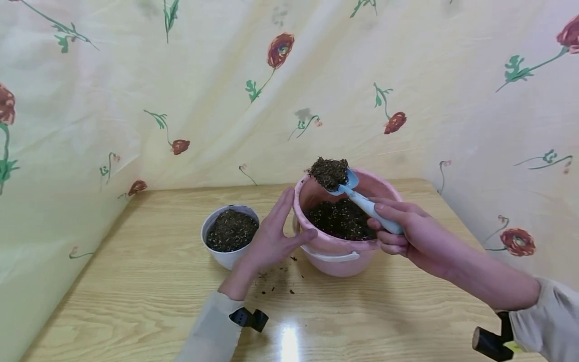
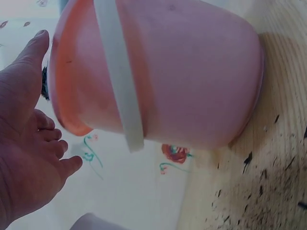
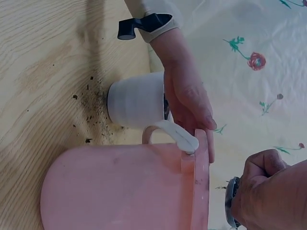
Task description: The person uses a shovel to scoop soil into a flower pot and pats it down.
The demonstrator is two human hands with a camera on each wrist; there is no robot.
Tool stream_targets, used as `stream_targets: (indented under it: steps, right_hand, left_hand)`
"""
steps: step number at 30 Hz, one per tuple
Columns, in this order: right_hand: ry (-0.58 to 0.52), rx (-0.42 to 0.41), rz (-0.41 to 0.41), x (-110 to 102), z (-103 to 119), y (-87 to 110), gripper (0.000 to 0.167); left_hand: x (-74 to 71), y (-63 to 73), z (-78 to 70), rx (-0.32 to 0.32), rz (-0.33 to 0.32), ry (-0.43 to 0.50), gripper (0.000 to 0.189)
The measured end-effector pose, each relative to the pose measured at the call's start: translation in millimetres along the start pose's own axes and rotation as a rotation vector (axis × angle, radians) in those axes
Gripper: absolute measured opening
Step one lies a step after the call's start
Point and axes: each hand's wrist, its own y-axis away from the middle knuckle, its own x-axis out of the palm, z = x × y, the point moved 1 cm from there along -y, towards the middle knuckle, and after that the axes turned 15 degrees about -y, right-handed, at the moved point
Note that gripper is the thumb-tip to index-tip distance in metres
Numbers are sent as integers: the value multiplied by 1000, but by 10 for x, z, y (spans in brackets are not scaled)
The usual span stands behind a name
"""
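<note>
In the head view my right hand grips the pale blue handle of a small garden trowel. Heaped dark soil fills its blade, held over the far left part of a pink bucket. More soil lies inside that bucket. My left hand is at the bucket's left rim with fingers extended and thumb spread; whether it touches the rim I cannot tell. Left of it stands a white pot, filled nearly to the brim with soil. The right wrist view shows the trowel only partly, behind my fist.
The bucket's white handle hangs down its front. Loose soil crumbs are scattered on the wooden table between pot and bucket. Flowered cloth hangs behind the table and along both sides.
</note>
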Motion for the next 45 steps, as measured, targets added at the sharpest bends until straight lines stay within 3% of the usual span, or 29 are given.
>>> stream_targets:
  steps: [6, 13, 20, 30, 36, 45]
  right_hand:
    - [1, -2, 24, 102, -32, -48, 30]
    - [16, 13, 32, 229, -65, -97, 40]
    - [28, 19, 63, 331, -82, -162, 28]
    - [52, 44, 103, 462, -124, -280, 22]
    - [44, 68, 125, 521, -169, -342, 27]
    - [-1, 109, 129, 602, -307, -453, 23]
  left_hand:
    - [-96, 44, 71, -25, -12, -52, 99]
    - [-195, 110, 158, -38, -25, -79, 101]
    - [-326, 191, 242, -73, -29, -108, 98]
    - [-491, 317, 452, -43, -93, -92, 99]
    - [-549, 382, 547, -45, -129, -105, 102]
    - [-633, 535, 711, -160, -130, -156, 112]
